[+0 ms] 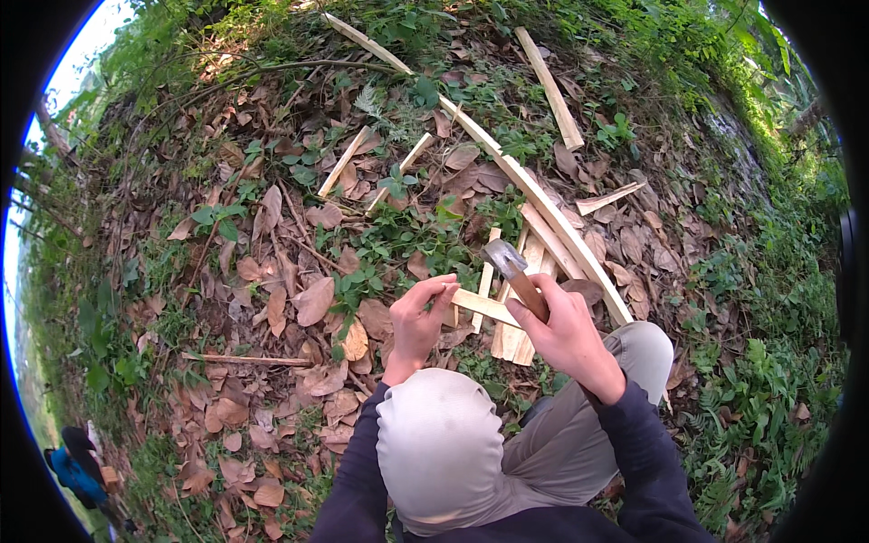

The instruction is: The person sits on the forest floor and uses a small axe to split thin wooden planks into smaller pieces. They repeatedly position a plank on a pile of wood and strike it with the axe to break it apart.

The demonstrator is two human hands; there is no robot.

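Observation:
My right hand (566, 330) grips the brown wooden handle of a hammer (514, 271), its grey metal head raised above a pile of pale wooden slats. My left hand (421, 317) pinches the near end of a short pale wooden slat (480, 305) that lies crosswise over the upright slats (516, 335). Whether the fingers also hold a nail I cannot tell. My knees in grey trousers fill the lower middle, under dark blue sleeves.
A long curved split strip (543, 204) runs from the top middle down to my right knee. More loose slats (550, 89) lie among dry brown leaves and green weeds. A person in blue (72, 471) crouches at the far lower left.

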